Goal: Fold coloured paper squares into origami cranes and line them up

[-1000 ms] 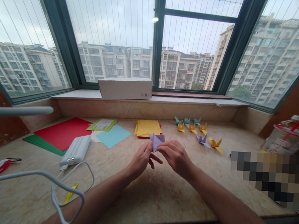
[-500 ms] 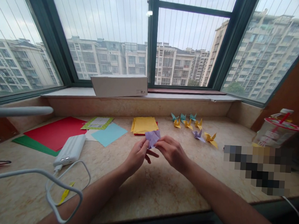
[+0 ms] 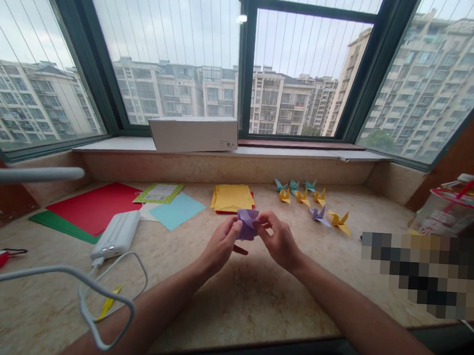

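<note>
A small folded piece of purple origami paper [image 3: 247,225] is held up between both hands, above the stone counter [image 3: 229,305]. My left hand [image 3: 221,243] pinches its left side with the thumb in front, while one lower finger sticks out beneath. On the right edge, the thumb and fingers of my right hand [image 3: 278,240] grip the paper. Behind it lies a stack of yellow paper [image 3: 232,198] with red sheets [image 3: 219,212] under it. To the right stand folded paper cranes: several yellow [image 3: 303,197], three teal [image 3: 295,187] and a purple one [image 3: 318,216].
Red [image 3: 94,203], green [image 3: 63,227] and light blue sheets [image 3: 177,211] lie at left beside a white power bank [image 3: 117,233] with its cable [image 3: 133,299]. A white box [image 3: 193,134] rests on the sill. A plastic cup [image 3: 447,214] with a straw stands at right.
The purple paper has turned in my fingers and shows a different face. My right hand has shifted its grip along the right edge. The view has moved slightly left.
</note>
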Motion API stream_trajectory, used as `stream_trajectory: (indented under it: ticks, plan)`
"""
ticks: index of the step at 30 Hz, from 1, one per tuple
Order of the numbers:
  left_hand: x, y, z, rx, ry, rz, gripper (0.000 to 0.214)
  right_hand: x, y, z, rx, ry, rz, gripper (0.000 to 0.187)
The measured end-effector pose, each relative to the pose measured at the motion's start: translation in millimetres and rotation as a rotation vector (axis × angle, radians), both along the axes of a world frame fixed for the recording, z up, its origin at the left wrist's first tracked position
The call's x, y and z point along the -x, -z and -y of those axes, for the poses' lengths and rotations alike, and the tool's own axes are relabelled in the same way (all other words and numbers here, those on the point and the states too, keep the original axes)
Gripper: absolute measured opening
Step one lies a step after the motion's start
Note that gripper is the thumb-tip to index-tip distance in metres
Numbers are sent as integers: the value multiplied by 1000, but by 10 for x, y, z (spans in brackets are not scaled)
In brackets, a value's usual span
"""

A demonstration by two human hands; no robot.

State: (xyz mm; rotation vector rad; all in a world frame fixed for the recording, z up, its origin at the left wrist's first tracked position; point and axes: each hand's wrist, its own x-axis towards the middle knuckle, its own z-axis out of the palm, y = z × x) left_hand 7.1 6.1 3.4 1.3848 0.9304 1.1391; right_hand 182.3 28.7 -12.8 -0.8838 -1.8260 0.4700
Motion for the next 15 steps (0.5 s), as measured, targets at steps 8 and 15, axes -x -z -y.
stream_trajectory:
  ticks: [8,15]
  plan:
    - [-5,79,-57,-47,-16,-71,40,8,-28,43,42,43,-76,9]
    - [-5,43,-47,-118,-2,-32,37,-29,-65,-5,94,124,-105,18]
